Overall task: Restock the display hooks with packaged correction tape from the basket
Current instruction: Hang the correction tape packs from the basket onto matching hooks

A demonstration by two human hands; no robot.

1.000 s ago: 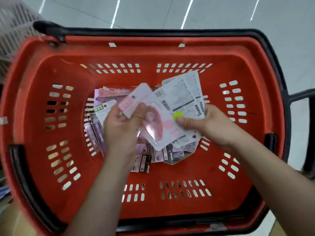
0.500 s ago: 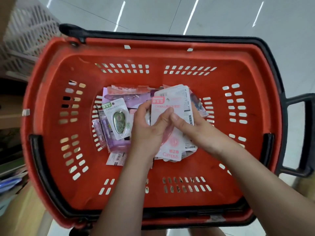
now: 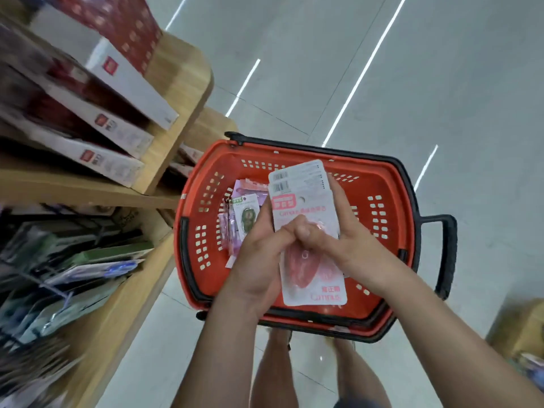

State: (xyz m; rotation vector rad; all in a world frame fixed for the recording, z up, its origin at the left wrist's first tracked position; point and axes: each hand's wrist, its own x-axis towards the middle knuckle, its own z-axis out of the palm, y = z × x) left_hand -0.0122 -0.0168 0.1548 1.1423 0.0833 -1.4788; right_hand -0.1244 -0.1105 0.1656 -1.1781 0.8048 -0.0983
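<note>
A stack of pink correction tape packs (image 3: 306, 207) is held upright above the red basket (image 3: 388, 231). My left hand (image 3: 262, 260) grips the stack's left edge, thumb across the front. My right hand (image 3: 350, 248) grips its right side, thumb meeting the left thumb on the front pack. More packs lie in the basket, among them a green correction tape pack (image 3: 247, 213) and purple ones beside it. Display hooks (image 3: 56, 293) with hanging goods show blurred at the lower left.
A wooden shelf unit (image 3: 176, 92) with red-and-white boxes (image 3: 117, 83) stands at the left, close to the basket's left rim. The basket's black handle (image 3: 444, 254) sticks out to the right. Grey floor lies beyond. A cardboard box (image 3: 521, 328) sits at the lower right.
Both hands have lifted the stack of packs up out of the basket. My view has pulled back and swung left, bringing the shelves and hooks into sight.
</note>
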